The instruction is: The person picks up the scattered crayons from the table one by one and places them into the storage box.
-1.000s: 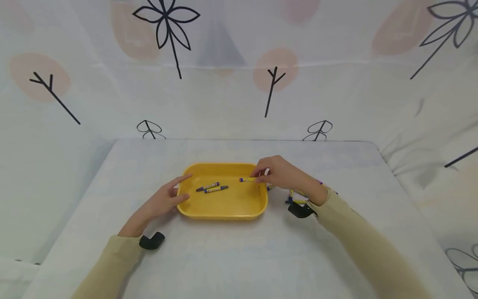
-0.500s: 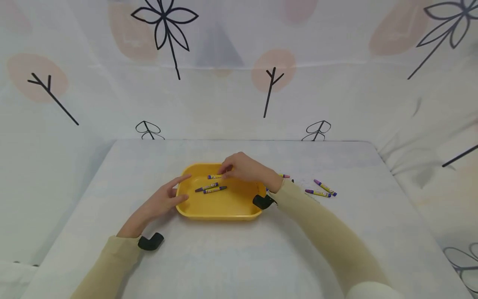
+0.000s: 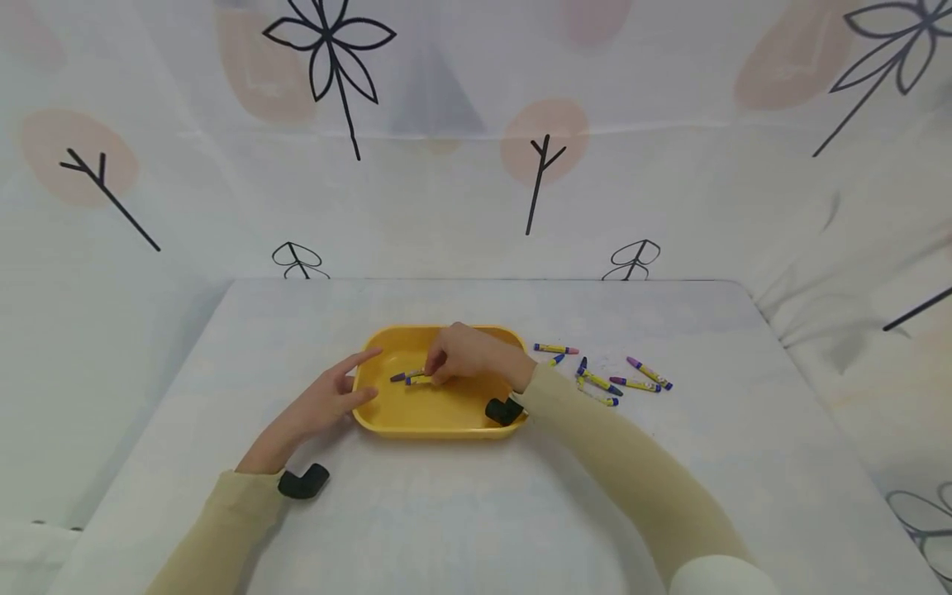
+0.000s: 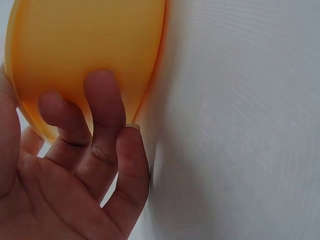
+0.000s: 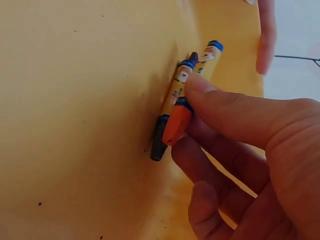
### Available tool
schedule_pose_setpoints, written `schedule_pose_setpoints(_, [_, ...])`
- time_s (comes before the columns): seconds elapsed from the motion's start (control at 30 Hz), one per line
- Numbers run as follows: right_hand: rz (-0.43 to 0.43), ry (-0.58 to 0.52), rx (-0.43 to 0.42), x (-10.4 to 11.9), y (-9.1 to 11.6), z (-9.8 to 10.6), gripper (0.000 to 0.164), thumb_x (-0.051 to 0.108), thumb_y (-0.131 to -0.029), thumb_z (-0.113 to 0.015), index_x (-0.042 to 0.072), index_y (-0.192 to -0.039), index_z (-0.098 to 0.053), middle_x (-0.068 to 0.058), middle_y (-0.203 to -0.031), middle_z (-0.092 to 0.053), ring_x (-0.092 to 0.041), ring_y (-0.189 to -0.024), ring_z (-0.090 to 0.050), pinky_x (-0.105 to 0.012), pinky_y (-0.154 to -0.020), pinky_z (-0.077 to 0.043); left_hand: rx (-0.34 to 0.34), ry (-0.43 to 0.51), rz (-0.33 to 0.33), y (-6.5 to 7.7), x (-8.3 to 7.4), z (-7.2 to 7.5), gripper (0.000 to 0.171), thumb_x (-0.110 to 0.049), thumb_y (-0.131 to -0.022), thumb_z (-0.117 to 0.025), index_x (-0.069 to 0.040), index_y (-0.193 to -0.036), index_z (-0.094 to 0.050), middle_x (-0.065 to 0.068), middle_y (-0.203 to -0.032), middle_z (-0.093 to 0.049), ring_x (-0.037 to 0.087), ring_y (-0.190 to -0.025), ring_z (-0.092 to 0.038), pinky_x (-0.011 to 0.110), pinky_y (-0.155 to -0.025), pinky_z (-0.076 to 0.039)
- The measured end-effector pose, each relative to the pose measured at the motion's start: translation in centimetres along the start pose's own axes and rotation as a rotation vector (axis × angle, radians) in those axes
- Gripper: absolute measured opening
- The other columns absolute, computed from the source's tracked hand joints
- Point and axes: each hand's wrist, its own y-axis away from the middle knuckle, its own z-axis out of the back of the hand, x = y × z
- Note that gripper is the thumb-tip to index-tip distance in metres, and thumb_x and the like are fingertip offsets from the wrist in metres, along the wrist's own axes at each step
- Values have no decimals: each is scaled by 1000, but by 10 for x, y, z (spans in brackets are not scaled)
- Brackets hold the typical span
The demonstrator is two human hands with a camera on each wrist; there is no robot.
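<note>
My left hand (image 3: 321, 402) grips the left end of a yellow tray (image 3: 439, 426), its thumb and index finger over the rim. In the left wrist view its other fingers (image 4: 104, 100) curl up against the tray's outer wall. Low inside the tray, my right hand (image 3: 476, 354) pinches an orange-tipped crayon (image 5: 176, 125) between thumb and fingers. Close beside that one lies a dark grey crayon (image 5: 159, 137) on the tray's floor. A second lying crayon (image 3: 398, 378) shows its dark tip at the left; the right hand partly hides the pair in the head view.
Several crayons lie loose on the white table right of the tray, among them a pink-tipped crayon (image 3: 556, 349) and a purple-tipped crayon (image 3: 635, 384). A patterned cloth (image 3: 446, 207) hangs behind the table. Small dark specks dot the tray's floor.
My right hand has moved left and then down into the tray with its crayon, now over the two lying ones. The left hand stays at the tray's end.
</note>
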Motion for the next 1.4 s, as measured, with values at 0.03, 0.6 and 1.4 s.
schedule_pose_setpoints(0.03, [0, 13, -1, -1, 0, -1, 9, 19, -89, -77, 16, -98, -78, 9, -91, -68, -9, -82, -59, -23, -78, -48, 0, -2, 2, 0, 0, 0, 67, -23, -98, -64, -26, -156, -32, 12, -94, -64, 24, -74, -57, 34, -67, -46])
schedule_pose_setpoints(0.6, [44, -43, -63, -7, 8, 6, 9, 13, -87, -78, 15, -96, -79, 9, -90, -68, -11, -83, -59, -25, -74, -48, -5, -25, 2, 1, -1, 0, 67, -23, -99, -64, -26, -157, -31, 11, -95, -64, 23, -75, -57, 34, -67, -46])
schedule_pose_setpoints(1.4, [-443, -132, -411, -184, 241, 51, 32, 22, -93, -72, 2, -117, -71, -8, -108, -71, -23, -97, -61, -36, -82, -49, -11, -45, -14, 2, 0, -1, 66, -25, -99, -64, -26, -156, -32, 9, -84, -62, 22, -69, -55, 30, -61, -44])
